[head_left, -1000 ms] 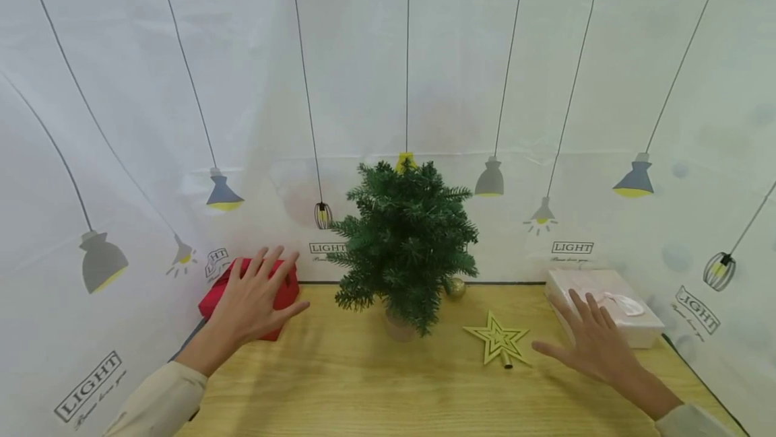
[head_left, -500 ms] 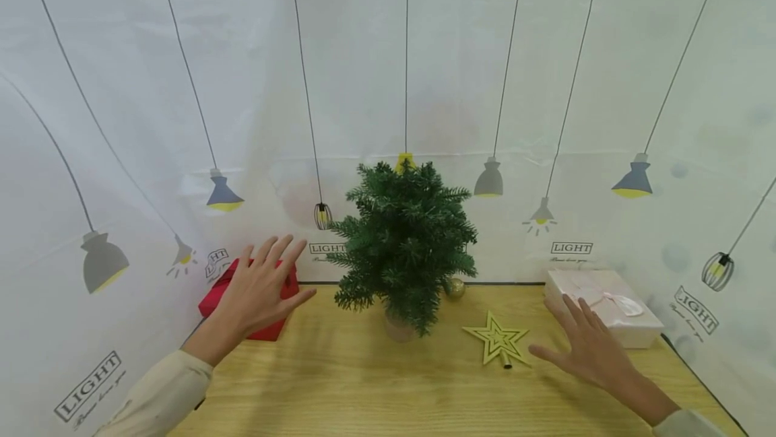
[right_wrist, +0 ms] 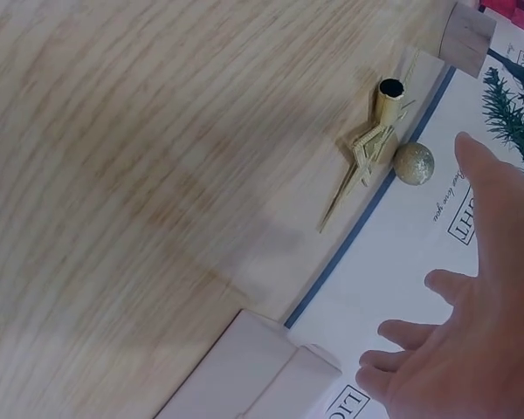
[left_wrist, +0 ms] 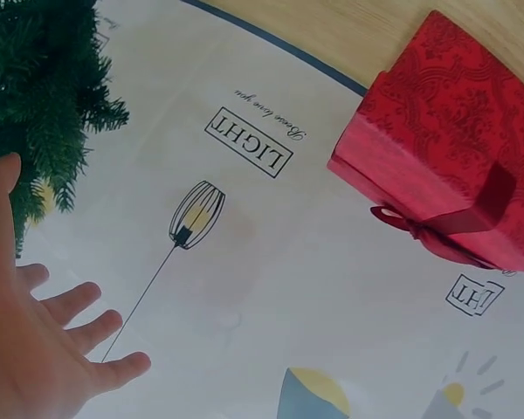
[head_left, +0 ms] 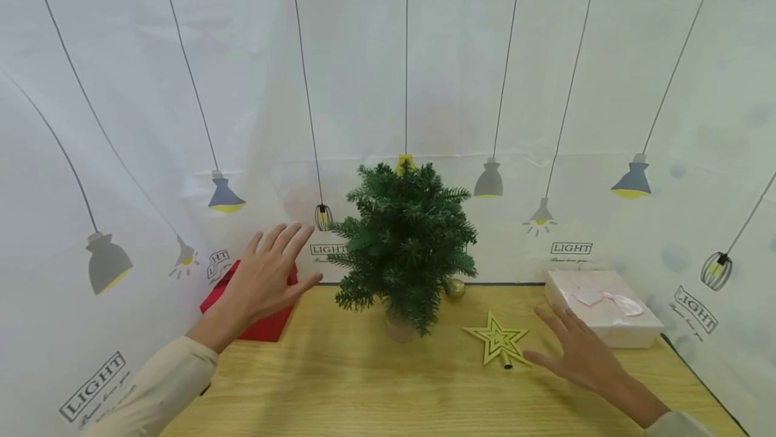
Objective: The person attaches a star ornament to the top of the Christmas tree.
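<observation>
The left hand is in the air with its fingers spread, and it holds nothing. From the head view it covers part of a red box at the back left corner of the table. The left wrist view shows a gap between that hand and the box, which has a red ribbon.

The right hand is spread wide too, with nothing in it. Its thumb points toward a gold star. The star lies on the table, right of the middle, and its little tube points to the front edge.

A pale pink box with a bow sits at the back right corner. A small green tree stands upright near the middle of the back edge. A shiny gold ball is by that edge, just right of the tree.
</observation>
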A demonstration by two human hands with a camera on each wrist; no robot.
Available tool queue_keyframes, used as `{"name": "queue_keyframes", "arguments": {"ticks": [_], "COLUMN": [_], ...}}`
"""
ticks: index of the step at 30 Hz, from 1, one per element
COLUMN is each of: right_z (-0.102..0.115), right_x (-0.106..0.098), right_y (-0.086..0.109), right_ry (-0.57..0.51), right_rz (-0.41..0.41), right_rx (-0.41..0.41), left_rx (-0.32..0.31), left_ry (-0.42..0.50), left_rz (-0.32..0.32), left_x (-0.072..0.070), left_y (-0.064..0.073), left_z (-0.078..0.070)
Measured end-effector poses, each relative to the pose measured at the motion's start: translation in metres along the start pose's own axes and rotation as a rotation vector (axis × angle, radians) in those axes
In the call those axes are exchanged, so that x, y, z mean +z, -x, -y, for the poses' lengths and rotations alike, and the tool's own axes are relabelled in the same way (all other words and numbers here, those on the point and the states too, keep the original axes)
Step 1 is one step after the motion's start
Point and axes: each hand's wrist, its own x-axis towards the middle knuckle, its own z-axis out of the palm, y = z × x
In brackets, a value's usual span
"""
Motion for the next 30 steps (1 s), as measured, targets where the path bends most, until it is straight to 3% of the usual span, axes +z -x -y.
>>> {"name": "queue_keyframes", "arguments": {"ticks": [15,21,30], "right_z": [0.003,0.002,0.000], "right_x": [0.012,0.017,0.024], "right_y": [0.004,0.005,0.003], "right_ry": [-0.056,-0.088,-0.114], "right_rz": [0.011,0.006,0.065], "right_rx": [0.009,-0.024,0.001], "left_rx": [0.053,0.048,0.055], "left_ry": [0.010,0.025,0.050], "left_rz": [-0.100,-0.100,-0.106], "left_x": [-0.014,-0.022,-0.033], "left_y": [-0.022,-0.031,-0.045], "left_z": [-0.005,-0.007,-0.010]}}
